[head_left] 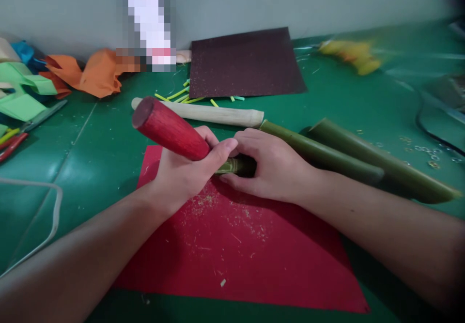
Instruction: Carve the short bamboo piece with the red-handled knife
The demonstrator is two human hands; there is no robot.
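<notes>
My left hand (189, 165) is closed round a thick red handle (174, 131), whose flat end points up and to the left. What the handle's lower end carries is hidden by my fingers. Beside it, my right hand (274, 163) grips a short green bamboo piece (232, 165), and both hands meet at it. Under them lies a red sheet (232, 255), with fine shavings and one small pale chip (223, 282) scattered over it.
Behind my hands lie a pale stick (218, 115) and a dark sheet (243, 64) over thin yellow-green sticks. Two green bamboo lengths (323, 153) rest at right. Orange paper (101, 73), green paper (22, 98) and red-handled scissors (14, 145) are at left; a white cable (56, 207) is nearer.
</notes>
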